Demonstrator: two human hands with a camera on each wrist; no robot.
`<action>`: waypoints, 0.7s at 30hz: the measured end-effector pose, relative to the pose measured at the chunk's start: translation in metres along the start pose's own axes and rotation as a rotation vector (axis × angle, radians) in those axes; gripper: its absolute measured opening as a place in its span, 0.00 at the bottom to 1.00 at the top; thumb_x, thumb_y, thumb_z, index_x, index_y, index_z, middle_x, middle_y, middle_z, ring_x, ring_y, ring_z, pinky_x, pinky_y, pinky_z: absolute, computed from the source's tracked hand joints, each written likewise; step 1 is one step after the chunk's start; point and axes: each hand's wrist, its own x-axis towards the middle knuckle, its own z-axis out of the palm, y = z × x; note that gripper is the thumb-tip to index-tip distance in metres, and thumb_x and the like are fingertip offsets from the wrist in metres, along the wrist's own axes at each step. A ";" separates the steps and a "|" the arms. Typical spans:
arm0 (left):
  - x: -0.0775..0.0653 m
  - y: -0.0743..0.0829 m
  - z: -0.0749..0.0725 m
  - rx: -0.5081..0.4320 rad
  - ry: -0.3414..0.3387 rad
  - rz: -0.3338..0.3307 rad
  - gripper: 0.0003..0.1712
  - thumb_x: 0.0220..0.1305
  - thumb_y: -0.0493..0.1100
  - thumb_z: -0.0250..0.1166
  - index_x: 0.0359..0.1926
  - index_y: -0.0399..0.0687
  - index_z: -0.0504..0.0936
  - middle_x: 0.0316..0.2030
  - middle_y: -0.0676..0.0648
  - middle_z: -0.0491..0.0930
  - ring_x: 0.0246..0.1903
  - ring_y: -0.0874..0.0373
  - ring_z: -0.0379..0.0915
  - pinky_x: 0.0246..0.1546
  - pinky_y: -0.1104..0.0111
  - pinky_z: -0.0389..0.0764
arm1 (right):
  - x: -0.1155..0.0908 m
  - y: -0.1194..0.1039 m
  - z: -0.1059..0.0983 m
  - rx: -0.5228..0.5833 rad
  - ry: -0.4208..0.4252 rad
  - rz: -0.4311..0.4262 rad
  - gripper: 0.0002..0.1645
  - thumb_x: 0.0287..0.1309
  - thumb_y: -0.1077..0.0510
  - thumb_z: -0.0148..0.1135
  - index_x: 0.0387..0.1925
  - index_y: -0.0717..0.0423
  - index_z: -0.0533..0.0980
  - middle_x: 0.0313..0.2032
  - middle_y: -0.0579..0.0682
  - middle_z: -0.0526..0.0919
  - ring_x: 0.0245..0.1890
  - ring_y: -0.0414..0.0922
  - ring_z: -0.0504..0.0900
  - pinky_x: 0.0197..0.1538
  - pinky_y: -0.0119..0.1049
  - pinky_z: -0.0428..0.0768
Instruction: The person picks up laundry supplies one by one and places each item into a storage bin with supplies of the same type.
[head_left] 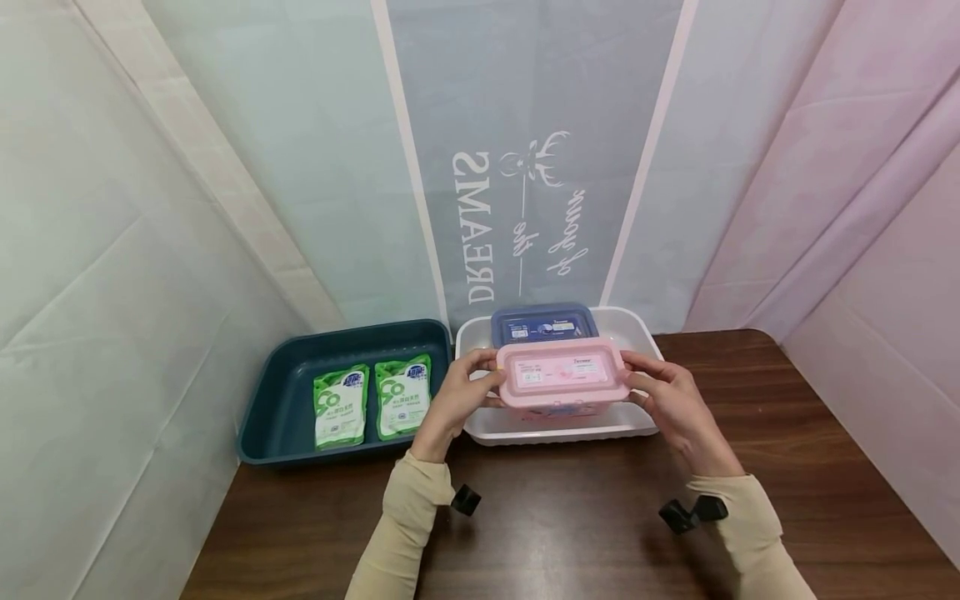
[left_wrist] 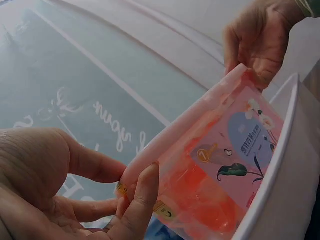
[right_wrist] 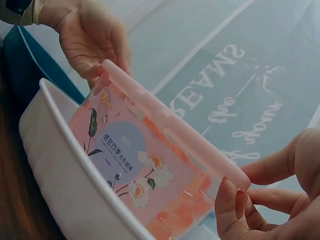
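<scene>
A clear box of laundry pods (head_left: 561, 374) with a pink lid is held level between both hands, its lower part behind the near wall of the white basin (head_left: 491, 435). My left hand (head_left: 463, 393) grips one end of its lid, thumb and fingers at the rim. At the opposite end, my right hand (head_left: 672, 402) pinches the lid in the same way. The wrist views show orange-pink pods through the box's side and a flower label (right_wrist: 131, 162). Behind it, in the basin, sits a blue-lidded box (head_left: 543, 323), partly covered by the pink one.
Left of the white basin stands a dark teal basin (head_left: 288, 400) holding two green-and-white pouches, a left pouch (head_left: 341, 407) and a right pouch (head_left: 402, 397). Both basins rest on a brown wooden table (head_left: 570, 517). A printed curtain (head_left: 532, 100) hangs close behind them.
</scene>
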 end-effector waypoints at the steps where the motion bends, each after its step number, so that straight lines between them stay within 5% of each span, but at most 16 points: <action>1: 0.001 -0.002 -0.001 0.006 0.000 -0.005 0.24 0.75 0.32 0.61 0.69 0.31 0.76 0.50 0.37 0.74 0.33 0.58 0.82 0.35 0.65 0.91 | 0.001 0.001 0.000 -0.024 0.003 0.016 0.34 0.73 0.64 0.65 0.76 0.68 0.68 0.63 0.50 0.74 0.49 0.37 0.81 0.51 0.28 0.86; 7: 0.008 -0.014 -0.003 0.019 -0.010 -0.051 0.23 0.76 0.31 0.60 0.68 0.29 0.75 0.48 0.38 0.74 0.32 0.58 0.82 0.33 0.67 0.90 | 0.007 0.008 0.000 -0.113 0.020 0.080 0.37 0.76 0.62 0.63 0.79 0.68 0.62 0.73 0.58 0.65 0.51 0.39 0.77 0.52 0.27 0.85; 21: 0.014 -0.028 -0.005 0.052 -0.026 -0.082 0.23 0.78 0.32 0.56 0.69 0.28 0.74 0.51 0.34 0.76 0.32 0.56 0.81 0.36 0.62 0.92 | 0.013 0.021 0.000 -0.172 0.007 0.084 0.35 0.76 0.64 0.60 0.78 0.70 0.63 0.54 0.48 0.75 0.48 0.39 0.77 0.49 0.28 0.86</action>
